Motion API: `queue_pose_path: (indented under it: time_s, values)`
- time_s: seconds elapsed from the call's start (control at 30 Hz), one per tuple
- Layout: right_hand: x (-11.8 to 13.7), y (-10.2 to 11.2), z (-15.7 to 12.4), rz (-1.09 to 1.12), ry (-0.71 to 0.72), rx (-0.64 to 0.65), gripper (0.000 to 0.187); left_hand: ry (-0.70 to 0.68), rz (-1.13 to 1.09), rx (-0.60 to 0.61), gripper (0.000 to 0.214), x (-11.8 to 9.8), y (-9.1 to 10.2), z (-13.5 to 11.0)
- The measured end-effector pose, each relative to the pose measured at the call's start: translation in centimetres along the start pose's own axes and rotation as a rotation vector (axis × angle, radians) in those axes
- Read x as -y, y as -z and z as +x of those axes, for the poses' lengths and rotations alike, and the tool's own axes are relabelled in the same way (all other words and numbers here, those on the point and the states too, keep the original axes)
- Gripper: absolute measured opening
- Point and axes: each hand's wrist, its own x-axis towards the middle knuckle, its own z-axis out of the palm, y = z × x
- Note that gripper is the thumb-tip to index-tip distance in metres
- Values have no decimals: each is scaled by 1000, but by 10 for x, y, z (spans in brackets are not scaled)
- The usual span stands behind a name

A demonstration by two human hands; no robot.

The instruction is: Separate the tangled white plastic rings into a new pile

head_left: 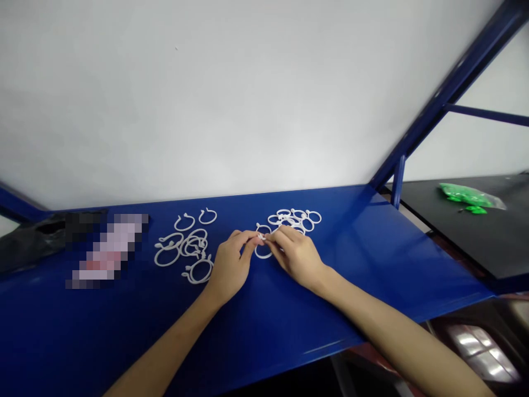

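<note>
My left hand (230, 266) and my right hand (294, 253) meet over a blue shelf (372, 259). Their fingertips pinch together on one white plastic ring (263, 251), at its clasp end. The ring's loop hangs below the fingers, just above the shelf surface. A pile of several white rings (294, 218) lies right behind my right hand. Another scatter of several white rings (187, 247) lies to the left of my left hand.
A white wall rises behind the shelf. A blurred pink and white patch (106, 249) and a dark object (28, 242) sit at the far left. A blue frame post (446, 94) slants up at right. Green items (469, 196) lie on a black surface (475, 231).
</note>
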Motion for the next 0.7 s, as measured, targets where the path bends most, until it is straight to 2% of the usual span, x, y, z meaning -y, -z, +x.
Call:
queue_pose_path:
  time_s: [0.13,0.3,0.43,0.5,0.6,0.7]
  values:
    - [4,-6,-3,5,75,-67,26,11,-30,-30,25,-4,-1,-8]
    - [7,-6,-7,25,157,-141,24,-141,-32,-92,27,-7,-2,-15]
    - [4,-4,-5,7,187,-115,26,-239,12,-76,29,-6,-1,-12]
    - [-1,-2,-1,13,155,-73,27,-254,72,-25,32,-3,0,-7]
    - [-13,2,6,5,20,-51,26,-221,279,28,38,11,8,5]
    - [-32,6,10,-70,-152,-87,26,-139,546,-21,45,37,20,16]
